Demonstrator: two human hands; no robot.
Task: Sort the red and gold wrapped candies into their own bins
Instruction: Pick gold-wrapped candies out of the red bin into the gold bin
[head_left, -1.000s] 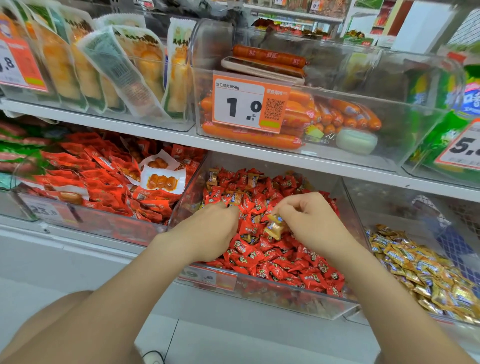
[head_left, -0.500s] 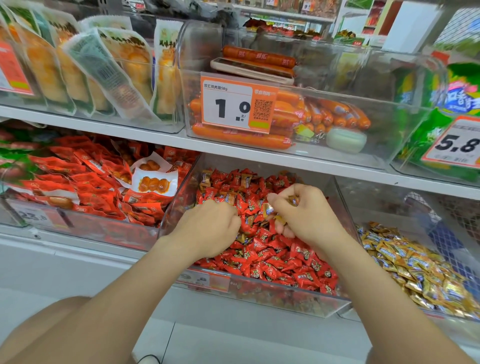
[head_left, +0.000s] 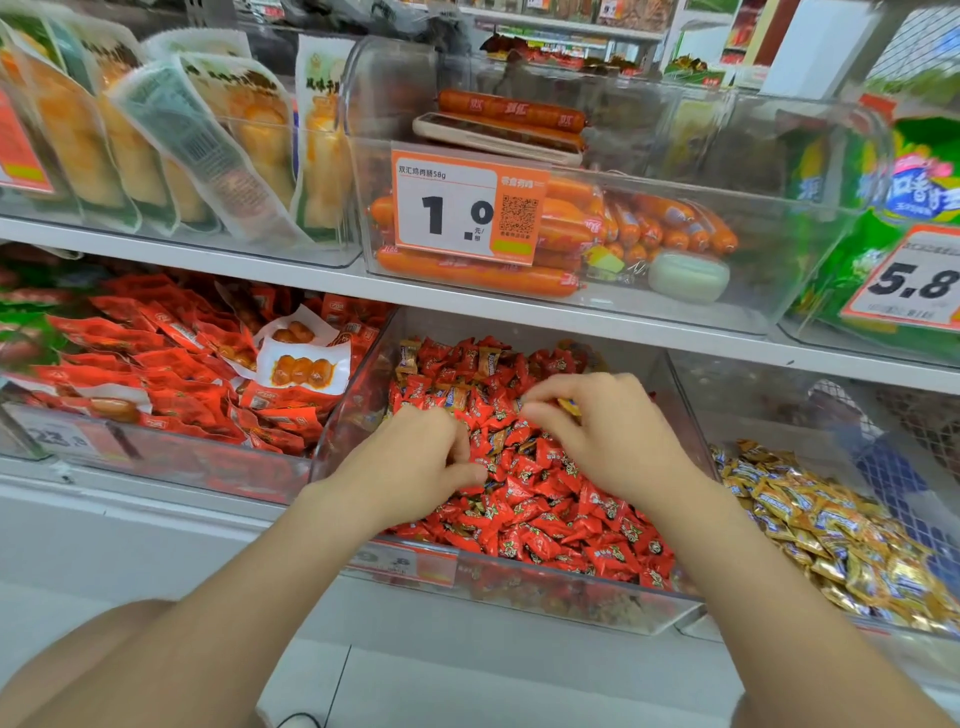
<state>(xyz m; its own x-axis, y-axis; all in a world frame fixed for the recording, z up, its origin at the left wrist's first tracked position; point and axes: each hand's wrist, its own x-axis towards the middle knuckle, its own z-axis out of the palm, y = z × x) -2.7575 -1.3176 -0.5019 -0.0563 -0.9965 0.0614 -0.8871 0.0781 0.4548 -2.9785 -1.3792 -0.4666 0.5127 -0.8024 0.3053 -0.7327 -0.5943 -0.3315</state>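
Running across the rack is one white shelf board, with three clear bins in the row beneath it. The left bin is heaped with red snack packets. The middle bin holds a deep pile of red candies, with a few gold-wrapped strays toward its back. The right bin holds gold candies, banked toward its front.

Above the board, a clear sausage bin carries orange sausages and a price tag reading 1.0.

Two bare forearms reach up into the middle bin, both hands knuckles-up over the pile. The left hand digs its curled fingers into the red candies; whether they grip anything I cannot tell. The right hand, near it and further back, pinches one gold candy between thumb and fingertips, just above the red pile.
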